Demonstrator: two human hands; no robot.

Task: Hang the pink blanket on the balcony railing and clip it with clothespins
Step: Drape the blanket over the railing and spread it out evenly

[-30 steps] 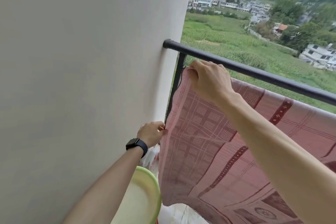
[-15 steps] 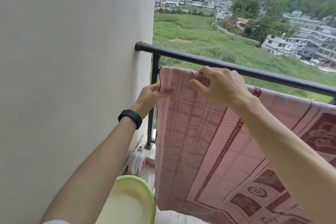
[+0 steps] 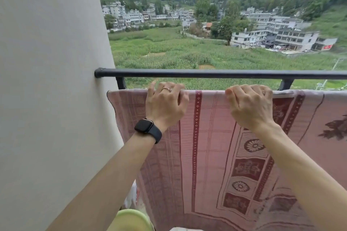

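The pink blanket (image 3: 210,148), patterned with dark red bands and flower panels, hangs down in front of me with its top edge stretched level just below the black balcony railing (image 3: 216,73). My left hand (image 3: 165,105), with a black watch on the wrist and a ring, grips the top edge near the blanket's left corner. My right hand (image 3: 250,106) grips the same edge further right. Both sets of fingers curl over the edge. No clothespins are visible.
A plain beige wall (image 3: 50,90) fills the left side, and the railing meets it there. A light green basin (image 3: 131,219) sits low by my left forearm. Railing posts (image 3: 121,83) stand below the bar. Beyond lie fields and buildings.
My left hand climbed from the blanket's side edge to its top edge. Both hands spread apart along that edge, pulling it level. The view turned to face the railing squarely.
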